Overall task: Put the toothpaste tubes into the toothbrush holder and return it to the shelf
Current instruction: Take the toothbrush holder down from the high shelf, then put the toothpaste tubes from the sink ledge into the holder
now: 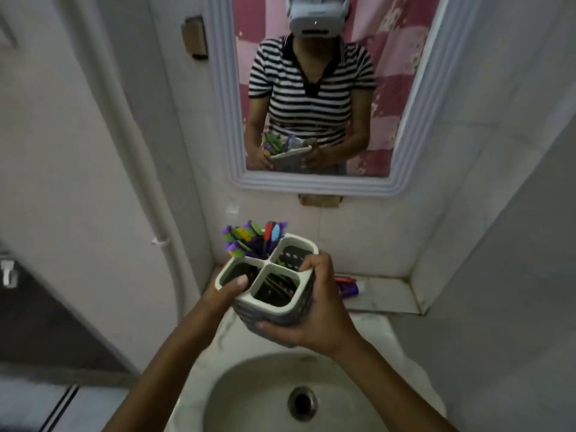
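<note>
Head view, looking down over a washbasin. At centre, held above the basin: a white plastic toothbrush holder (268,277) with four square compartments and a ribbed, perforated wall, tilted a little toward the camera. Left hand (225,291) at its 8 o'clock edge, thumb hooked over the rim and into the left compartment, the other fingers hidden behind the wall. Right hand (314,310) wrapped around the 4 o'clock side, thumb pressed on the rim of the right compartment, fingers curled beneath the base; both hands closed on the holder. In the 12 o'clock compartment, a bunch of colourful toothbrushes (252,240), purple, green, yellow, red and blue, sticking up past the rim. Near compartment dark, contents too dim to make out.

At 3 o'clock from the holder, lying flat on a white tiled shelf (386,294) in the corner: a purple toothpaste tube with a white cap (351,288) and, just behind it, a red toothpaste tube (344,279), both partly hidden by the right hand and apart from the holder.

At 6 o'clock, a white ceramic sink (249,397) with a round metal drain (302,403). At 12 o'clock, a white-framed wall mirror (224,98) reflecting a person in a black-and-white striped shirt holding the same holder.
</note>
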`<state>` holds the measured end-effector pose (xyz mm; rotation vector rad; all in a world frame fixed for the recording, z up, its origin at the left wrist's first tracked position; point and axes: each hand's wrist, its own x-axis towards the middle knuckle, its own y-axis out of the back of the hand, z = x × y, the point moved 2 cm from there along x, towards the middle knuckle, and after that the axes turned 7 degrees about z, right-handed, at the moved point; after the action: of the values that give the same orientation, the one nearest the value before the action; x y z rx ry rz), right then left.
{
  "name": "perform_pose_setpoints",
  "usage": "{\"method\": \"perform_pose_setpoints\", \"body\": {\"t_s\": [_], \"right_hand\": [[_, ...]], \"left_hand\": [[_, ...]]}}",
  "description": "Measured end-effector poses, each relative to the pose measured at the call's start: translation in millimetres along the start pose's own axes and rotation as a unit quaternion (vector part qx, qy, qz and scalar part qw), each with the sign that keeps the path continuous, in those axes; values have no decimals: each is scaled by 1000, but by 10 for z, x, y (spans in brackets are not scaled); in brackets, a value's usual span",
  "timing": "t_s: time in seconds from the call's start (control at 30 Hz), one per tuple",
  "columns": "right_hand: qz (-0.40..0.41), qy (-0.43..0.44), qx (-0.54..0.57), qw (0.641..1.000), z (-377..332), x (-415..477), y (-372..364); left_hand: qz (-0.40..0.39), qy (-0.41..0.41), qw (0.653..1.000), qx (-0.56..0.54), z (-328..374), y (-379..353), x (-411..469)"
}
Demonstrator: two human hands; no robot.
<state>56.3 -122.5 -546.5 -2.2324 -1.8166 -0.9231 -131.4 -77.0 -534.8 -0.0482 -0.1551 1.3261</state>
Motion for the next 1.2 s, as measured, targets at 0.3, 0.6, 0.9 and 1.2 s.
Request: {"method": "perform_pose_setpoints", "body": {"t_s": [0.3,0.6,0.9,1.2], "right_hand": [[-30,5,-14,999,188,187,-46],[115,19,-26,993,359,353,480],[273,-21,-101,957,920,16,1099],[315,-155,-113,930,1634,-937,940]], "left_hand": [[12,1,999,37,-22,59,134],[-69,-60,994,55,231,-604,553],[-162,3,963,213,-426,-1015,1125],[-278,24,790,546,-1428,-1317,1589]]}}
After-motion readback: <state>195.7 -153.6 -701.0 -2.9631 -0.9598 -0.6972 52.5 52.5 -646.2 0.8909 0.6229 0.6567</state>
